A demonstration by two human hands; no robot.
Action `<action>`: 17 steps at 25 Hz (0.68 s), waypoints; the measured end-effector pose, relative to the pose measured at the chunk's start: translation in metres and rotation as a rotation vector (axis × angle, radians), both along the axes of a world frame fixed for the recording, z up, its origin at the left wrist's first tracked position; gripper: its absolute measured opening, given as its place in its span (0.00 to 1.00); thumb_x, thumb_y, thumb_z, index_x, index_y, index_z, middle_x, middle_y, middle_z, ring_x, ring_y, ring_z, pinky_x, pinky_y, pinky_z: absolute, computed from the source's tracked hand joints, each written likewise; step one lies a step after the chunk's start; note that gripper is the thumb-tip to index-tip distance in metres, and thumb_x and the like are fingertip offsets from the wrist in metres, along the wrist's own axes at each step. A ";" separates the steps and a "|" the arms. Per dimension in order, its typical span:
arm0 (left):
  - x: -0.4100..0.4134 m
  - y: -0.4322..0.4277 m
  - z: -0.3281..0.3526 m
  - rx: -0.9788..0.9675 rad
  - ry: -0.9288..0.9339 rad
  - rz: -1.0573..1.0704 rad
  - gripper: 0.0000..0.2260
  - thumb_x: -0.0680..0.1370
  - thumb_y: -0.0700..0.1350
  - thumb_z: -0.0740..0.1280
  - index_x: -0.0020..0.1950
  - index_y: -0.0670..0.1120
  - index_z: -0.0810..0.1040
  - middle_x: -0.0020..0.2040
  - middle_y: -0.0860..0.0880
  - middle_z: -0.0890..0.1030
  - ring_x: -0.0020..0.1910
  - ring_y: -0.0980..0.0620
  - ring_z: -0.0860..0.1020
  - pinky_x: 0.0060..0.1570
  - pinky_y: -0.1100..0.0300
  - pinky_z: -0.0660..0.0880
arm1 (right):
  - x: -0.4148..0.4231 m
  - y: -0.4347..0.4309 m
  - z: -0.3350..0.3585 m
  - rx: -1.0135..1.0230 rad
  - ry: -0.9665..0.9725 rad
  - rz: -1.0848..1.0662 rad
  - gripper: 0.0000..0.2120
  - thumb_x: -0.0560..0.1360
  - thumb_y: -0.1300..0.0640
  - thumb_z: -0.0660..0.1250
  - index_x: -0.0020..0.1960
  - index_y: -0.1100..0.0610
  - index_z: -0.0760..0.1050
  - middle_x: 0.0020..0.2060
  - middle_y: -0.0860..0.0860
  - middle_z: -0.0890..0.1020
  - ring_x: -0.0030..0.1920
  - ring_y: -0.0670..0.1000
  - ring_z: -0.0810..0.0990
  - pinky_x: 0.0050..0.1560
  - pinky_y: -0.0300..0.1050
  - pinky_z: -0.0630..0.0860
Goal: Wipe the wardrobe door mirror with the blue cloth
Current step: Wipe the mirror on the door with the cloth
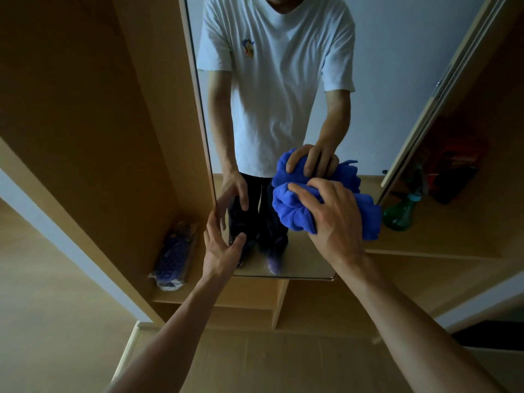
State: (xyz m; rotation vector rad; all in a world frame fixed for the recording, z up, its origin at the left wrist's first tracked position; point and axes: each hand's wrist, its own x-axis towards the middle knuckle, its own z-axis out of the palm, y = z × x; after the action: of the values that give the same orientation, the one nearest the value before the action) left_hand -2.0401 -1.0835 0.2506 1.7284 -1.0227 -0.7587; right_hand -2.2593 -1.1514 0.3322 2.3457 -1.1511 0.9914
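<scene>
The tall mirror on the wooden wardrobe door fills the middle of the head view and reflects a person in a white T-shirt. My right hand presses a bunched blue cloth against the lower right part of the glass, its reflection touching it just above. My left hand is at the mirror's lower left edge, fingers curled around the door's edge and thumb on the glass.
Left of the door, a plastic-wrapped blue item lies on a wardrobe shelf. On the right, a green spray bottle and dark and red things sit inside the open wardrobe. Wooden drawers lie below the mirror.
</scene>
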 end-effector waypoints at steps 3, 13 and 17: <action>-0.007 -0.003 -0.002 0.007 -0.025 0.047 0.40 0.79 0.50 0.69 0.82 0.58 0.46 0.82 0.49 0.55 0.78 0.46 0.61 0.60 0.54 0.64 | -0.004 -0.003 -0.004 -0.019 0.015 0.004 0.23 0.75 0.57 0.70 0.69 0.51 0.75 0.57 0.54 0.78 0.56 0.57 0.75 0.56 0.53 0.71; -0.013 -0.012 -0.007 0.019 -0.062 0.094 0.42 0.79 0.47 0.70 0.83 0.54 0.44 0.82 0.46 0.53 0.79 0.44 0.60 0.60 0.55 0.64 | -0.009 -0.001 -0.091 0.168 0.286 0.040 0.27 0.71 0.61 0.74 0.69 0.51 0.74 0.60 0.54 0.77 0.56 0.57 0.76 0.57 0.53 0.75; -0.014 -0.010 -0.008 0.042 -0.038 0.079 0.45 0.78 0.50 0.71 0.83 0.55 0.42 0.83 0.47 0.50 0.80 0.45 0.58 0.61 0.55 0.62 | -0.019 0.000 -0.103 0.229 0.293 0.040 0.26 0.72 0.59 0.74 0.69 0.50 0.74 0.58 0.53 0.78 0.53 0.56 0.77 0.54 0.51 0.76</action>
State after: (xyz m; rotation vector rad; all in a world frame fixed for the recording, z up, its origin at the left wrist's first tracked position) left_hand -2.0539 -1.0936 0.2430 1.8145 -0.9641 -0.7037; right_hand -2.2781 -1.1517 0.2297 2.5922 -1.1539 0.5249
